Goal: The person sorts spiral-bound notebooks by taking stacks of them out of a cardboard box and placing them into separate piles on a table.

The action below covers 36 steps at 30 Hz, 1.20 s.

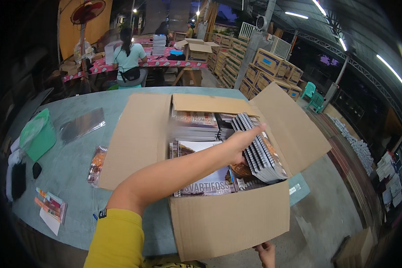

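Reaching across from the lower left, my left hand [242,145] grips a stack of spiral-bound books [260,149], tilted at the right side of an open cardboard box [230,223]. The thumb lies along the upper part of the stack; the other fingers are partly hidden beside it. More spiral-bound books [205,186] with photo covers lie in the box, partly covered by my forearm. Another book stack [194,129] fills the far left part. My right hand [266,253] is low, by the lower edge of the near flap, with loosely bent fingers and nothing visible in them.
The box stands on a grey-green table [156,223]. On the left are a green bin [41,136], a clear plastic sheet [82,125], a small book [97,165] and printed cards [53,206]. A person [129,58] sits at a pink-covered table beyond. Stacked cartons [270,64] stand behind.
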### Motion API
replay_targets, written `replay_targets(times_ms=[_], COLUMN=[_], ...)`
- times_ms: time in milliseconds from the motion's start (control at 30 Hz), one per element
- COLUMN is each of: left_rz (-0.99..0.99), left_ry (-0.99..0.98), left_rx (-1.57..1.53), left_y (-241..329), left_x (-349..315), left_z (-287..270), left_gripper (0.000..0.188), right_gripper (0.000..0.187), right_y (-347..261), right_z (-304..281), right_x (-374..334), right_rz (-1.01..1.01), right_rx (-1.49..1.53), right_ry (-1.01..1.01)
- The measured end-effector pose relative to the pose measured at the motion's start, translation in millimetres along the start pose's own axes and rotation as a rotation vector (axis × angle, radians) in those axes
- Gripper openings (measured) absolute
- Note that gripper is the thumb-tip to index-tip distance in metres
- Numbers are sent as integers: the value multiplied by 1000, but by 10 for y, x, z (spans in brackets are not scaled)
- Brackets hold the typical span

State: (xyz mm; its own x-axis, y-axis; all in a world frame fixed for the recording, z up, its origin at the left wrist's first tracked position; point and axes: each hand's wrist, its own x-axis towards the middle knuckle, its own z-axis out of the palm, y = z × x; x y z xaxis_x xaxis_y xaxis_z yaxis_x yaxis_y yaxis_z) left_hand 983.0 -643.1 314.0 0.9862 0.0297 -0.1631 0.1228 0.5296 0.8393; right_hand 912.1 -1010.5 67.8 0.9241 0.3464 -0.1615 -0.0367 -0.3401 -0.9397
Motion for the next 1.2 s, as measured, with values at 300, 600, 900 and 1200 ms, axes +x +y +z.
replay_targets(times_ms=[300,600,900,1200], left_rz=[23,409,942,1170], left_ry=[198,-387,-159,127], left_rx=[-113,-390,-447,-639], left_y=[-164,708,366,-574], left_x=[62,-1138,-2790,-4145], left_z=[45,-101,-1333,-2575], left_gripper=[41,44,42,53], right_gripper=[14,14,33,65], right_y=[-750,-2011,-2780,-2682], right_z=[-631,-1073,690,840], right_x=[308,-45,1603,2313], right_rz=[-46,-522,-451,-262], right_rx=[-122,-101,-1047,-1186], right_ry=[174,637,-103,-50])
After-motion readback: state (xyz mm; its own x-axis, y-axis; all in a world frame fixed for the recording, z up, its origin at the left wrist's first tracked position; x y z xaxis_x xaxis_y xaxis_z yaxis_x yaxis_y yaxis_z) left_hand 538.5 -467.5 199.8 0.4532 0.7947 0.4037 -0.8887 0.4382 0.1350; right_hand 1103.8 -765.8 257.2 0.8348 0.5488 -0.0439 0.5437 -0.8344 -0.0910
